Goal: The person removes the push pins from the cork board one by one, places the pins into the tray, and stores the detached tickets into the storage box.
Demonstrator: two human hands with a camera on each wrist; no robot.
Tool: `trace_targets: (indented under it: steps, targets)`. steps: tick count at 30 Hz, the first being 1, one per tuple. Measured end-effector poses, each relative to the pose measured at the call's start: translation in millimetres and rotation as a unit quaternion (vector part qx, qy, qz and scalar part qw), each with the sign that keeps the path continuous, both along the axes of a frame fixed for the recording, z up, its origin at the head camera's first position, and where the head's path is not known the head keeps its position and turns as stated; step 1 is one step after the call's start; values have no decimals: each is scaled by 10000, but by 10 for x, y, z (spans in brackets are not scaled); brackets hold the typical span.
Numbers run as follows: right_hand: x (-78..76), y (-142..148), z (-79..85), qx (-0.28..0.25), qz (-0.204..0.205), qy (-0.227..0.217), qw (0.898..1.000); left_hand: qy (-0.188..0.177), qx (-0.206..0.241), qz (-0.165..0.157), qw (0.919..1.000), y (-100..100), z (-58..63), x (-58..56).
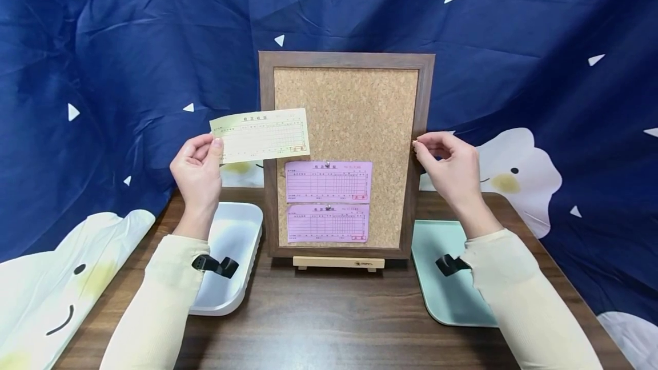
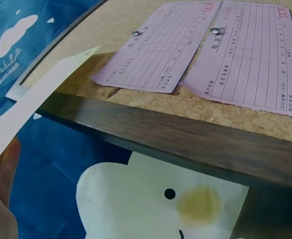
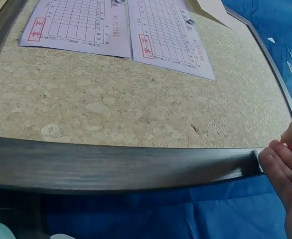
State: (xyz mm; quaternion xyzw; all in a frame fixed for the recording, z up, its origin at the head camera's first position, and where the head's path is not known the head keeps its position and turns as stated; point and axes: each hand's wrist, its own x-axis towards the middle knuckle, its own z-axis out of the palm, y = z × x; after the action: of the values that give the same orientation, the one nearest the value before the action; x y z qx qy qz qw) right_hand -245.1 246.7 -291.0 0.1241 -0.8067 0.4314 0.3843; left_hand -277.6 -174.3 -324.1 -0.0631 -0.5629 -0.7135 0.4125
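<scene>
Between the thumb and fingers of my left hand (image 1: 197, 164) is a pale yellow-green receipt slip (image 1: 262, 136), raised over the left edge of a framed cork board (image 1: 354, 113). The left wrist view shows the slip (image 2: 46, 89) nearly edge-on, its far end over the cork. My right hand (image 1: 447, 159) is at the board's right frame, thumb and forefinger pinching a small pale thing (image 1: 414, 143), mostly hidden by the fingertips. Below on the cork hang two purple receipt slips, an upper one (image 1: 329, 187) and a lower one (image 1: 313, 230), each with a pushpin at its top.
The board leans on a small wooden stand (image 1: 338, 262) on a brown wooden table (image 1: 329, 313). A white tray (image 1: 252, 227) lies left, under my left forearm, and a mint-green tray (image 1: 429, 278) right. A blue patterned cloth (image 1: 349, 4) hangs behind.
</scene>
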Motion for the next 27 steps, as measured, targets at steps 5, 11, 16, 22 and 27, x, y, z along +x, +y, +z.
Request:
trace_targets:
  steps: [5,11,16,22,27]
  targets:
    - [17,42,-29,-115,36,-3,9999,77,72,37,9999,-43,-22,2]
    - [40,88,-61,-111,20,-5,9999,12,33,91,10000,-78,-43,7]
    - [55,107,-77,-177,97,-11,9998,-20,-44,154,9999,-110,-47,29]
    - [74,147,-105,-272,108,15,9996,-41,-225,258,9994,-149,-43,56]
    - [80,185,-147,-323,67,18,9995,-39,-85,258,9996,-190,-57,73]
